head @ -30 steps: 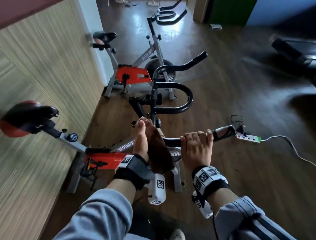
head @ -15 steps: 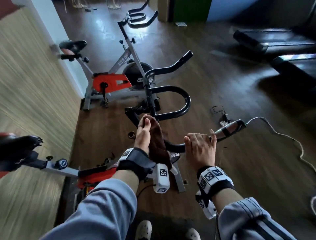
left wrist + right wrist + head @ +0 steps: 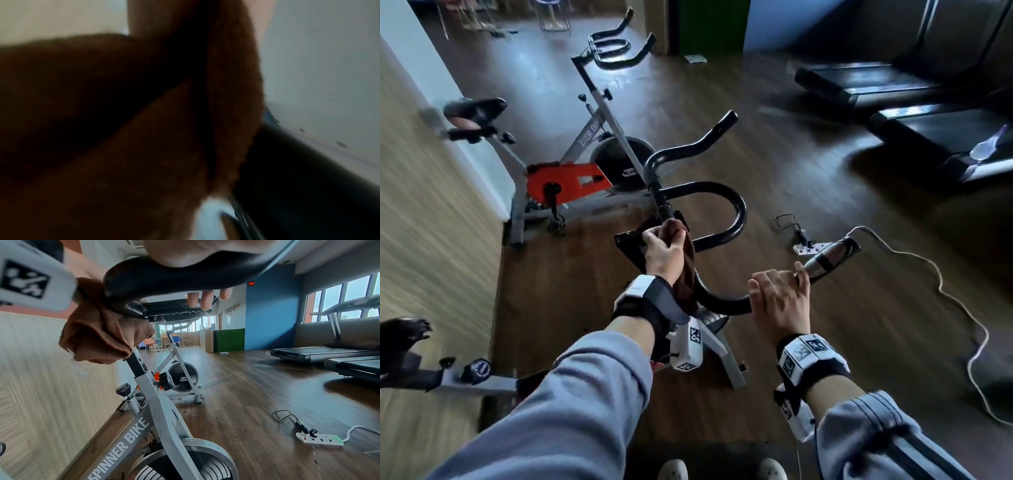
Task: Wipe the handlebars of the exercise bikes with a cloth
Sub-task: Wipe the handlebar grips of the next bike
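The left hand (image 3: 666, 255) is curled around a brown cloth (image 3: 686, 270), pressing it against the centre of the black handlebars (image 3: 722, 219) of the nearest exercise bike (image 3: 144, 423). Its fingers (image 3: 654, 236) wrap over the top of the cloth where the bar meets the stem, and the rest of the cloth hangs down along the wrist. In the left wrist view the cloth (image 3: 144, 129) fills nearly the whole picture, blurred and dark, with a stretch of black bar (image 3: 298, 178) just beside it.

The right hand (image 3: 779, 298) grips the near right arm of the handlebars, fingers (image 3: 803, 274) closed over the tube, just short of the shiny metal sensor patch (image 3: 828, 255) near the bar's tip. From the right wrist view the fingertips (image 3: 205, 300) show curled under the bar (image 3: 164, 277), and the cloth (image 3: 102, 332) bunches below the bar's centre, above the grey frame lettered "SPINNER BIKE".

A second bike (image 3: 585, 161) with an orange chain guard stands farther along the floor, beside the striped wall (image 3: 431, 222), its own handlebars (image 3: 616, 48) untouched by either hand. On the wooden floor (image 3: 808, 342) to the right lie a white power strip (image 3: 319, 438) and its trailing cable (image 3: 962, 325). Treadmills (image 3: 893, 89) stand along the far right of the room.
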